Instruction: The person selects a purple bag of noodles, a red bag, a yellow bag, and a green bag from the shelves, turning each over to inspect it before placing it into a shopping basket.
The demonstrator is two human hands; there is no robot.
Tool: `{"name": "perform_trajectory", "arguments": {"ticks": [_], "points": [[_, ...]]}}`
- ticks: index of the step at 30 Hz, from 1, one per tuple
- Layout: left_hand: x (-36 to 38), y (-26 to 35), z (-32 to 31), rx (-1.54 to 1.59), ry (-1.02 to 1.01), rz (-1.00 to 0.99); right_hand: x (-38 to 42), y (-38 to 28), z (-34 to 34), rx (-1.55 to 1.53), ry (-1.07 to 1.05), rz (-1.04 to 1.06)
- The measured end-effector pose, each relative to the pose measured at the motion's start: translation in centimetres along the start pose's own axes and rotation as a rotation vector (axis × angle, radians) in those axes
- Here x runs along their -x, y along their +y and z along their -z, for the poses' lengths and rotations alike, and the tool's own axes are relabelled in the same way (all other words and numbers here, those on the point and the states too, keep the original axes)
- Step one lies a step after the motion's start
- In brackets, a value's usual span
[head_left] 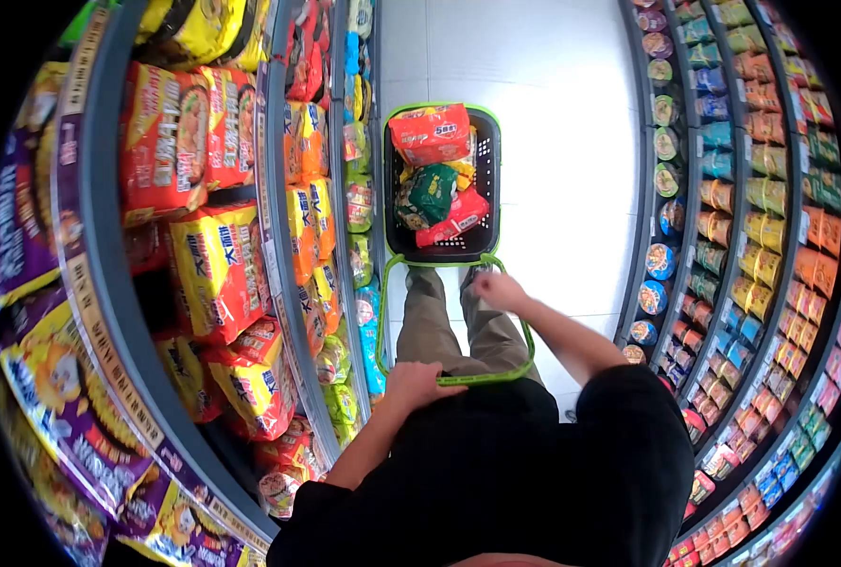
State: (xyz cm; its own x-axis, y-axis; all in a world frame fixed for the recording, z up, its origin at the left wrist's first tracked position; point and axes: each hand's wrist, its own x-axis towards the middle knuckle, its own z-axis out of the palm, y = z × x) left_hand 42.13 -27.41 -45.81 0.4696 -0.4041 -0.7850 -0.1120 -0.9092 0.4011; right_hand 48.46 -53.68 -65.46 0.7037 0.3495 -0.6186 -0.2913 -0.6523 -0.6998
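My left hand (414, 386) is closed around the green handle (482, 379) of a shopping basket, near the handle's left end at my waist. The basket (389, 180) is dark with a green rim and sits in front of my legs. In it lie a red noodle multipack (432, 133), a dark green noodle packet (427, 196) and a red packet (457, 218), with some yellow packaging partly hidden beneath. My right hand (499, 291) hovers over my right leg, just behind the basket and beside the handle's right arm. Its fingers are curled, with nothing visible in them.
Close on my left, shelves hold red noodle packs (170, 142), yellow-and-red packs (220, 269) and purple bags (80, 406). On the right, shelves carry cup noodles (659, 262) and rows of colourful packets (761, 265). A pale tiled floor (572, 142) runs between them.
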Motion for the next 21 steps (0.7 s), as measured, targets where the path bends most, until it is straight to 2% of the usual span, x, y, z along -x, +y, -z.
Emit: {"name": "perform_trajectory", "arguments": {"ticks": [3, 4, 6, 8, 10, 12, 16, 17, 21], "points": [[-0.5, 0.9, 2.7, -0.06, 0.095, -0.038, 9.4, -1.6, 1.1, 0.021, -0.006, -0.03], [-0.8, 1.0, 3.2, -0.094, 0.101, -0.055, 12.1, -3.0, 2.5, -0.054, -0.072, -0.057], [-1.1, 1.2, 3.5, -0.148, 0.021, -0.098, 15.9, -4.7, 3.3, -0.129, -0.139, -0.064], [-2.6, -1.0, 1.2, -0.169, -0.003, -0.105, 17.6, -5.6, 4.0, 0.044, -0.232, 0.134], [-2.3, -1.8, -0.7, -0.183, -0.034, -0.112, 17.2, -4.7, 2.4, 0.173, -0.239, 0.238], [-2.4, -1.4, -0.4, -0.281, -0.017, -0.057, 15.8, -4.9, 1.3, 0.367, -0.334, 0.122], [-2.3, 0.1, 2.6, -0.167, 0.014, 0.09, 14.7, -5.5, 1.5, 0.277, -0.209, 0.14], [-3.6, -1.3, 2.1, -0.192, 0.064, 0.044, 13.9, -5.1, 1.3, 0.289, -0.199, 0.136], [-5.2, -0.9, 4.9, -0.24, 0.017, 0.042, 11.7, -4.6, 2.8, 0.307, -0.113, 0.175]]}}
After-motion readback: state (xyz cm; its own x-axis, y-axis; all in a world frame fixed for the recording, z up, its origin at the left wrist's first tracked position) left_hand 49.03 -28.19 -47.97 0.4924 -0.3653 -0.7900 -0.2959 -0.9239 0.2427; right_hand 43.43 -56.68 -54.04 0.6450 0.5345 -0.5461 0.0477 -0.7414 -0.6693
